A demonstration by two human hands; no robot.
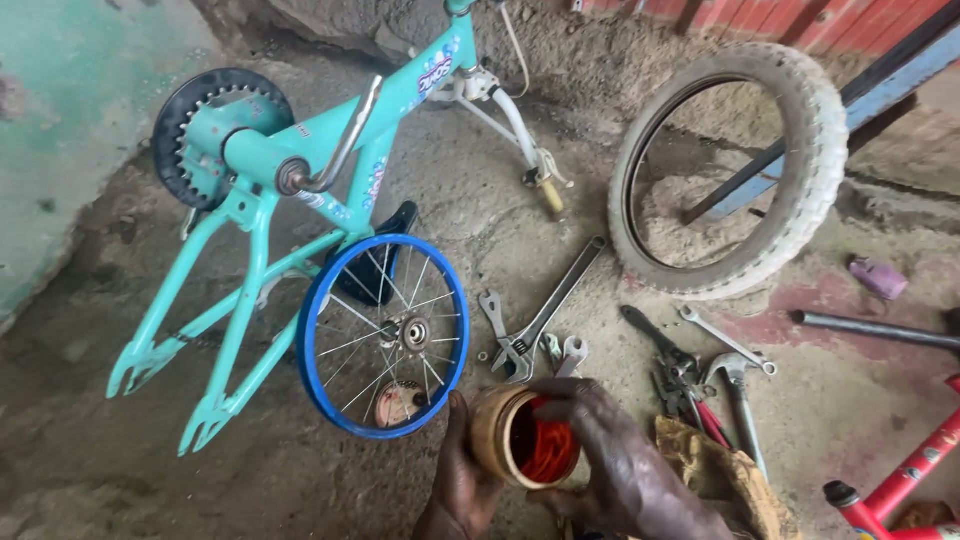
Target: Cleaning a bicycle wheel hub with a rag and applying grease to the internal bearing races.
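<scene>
While our left hand (462,480) cups the grease tin (520,440) steady, right hand (610,460) fingers dip in; blue-rimmed wheel (383,335) & wrenches (530,320) lie w/in reach.

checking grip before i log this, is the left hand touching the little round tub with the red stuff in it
Touching. The head view shows the left hand wrapped against the tub, its thumb lying up the side with no gap.
</scene>
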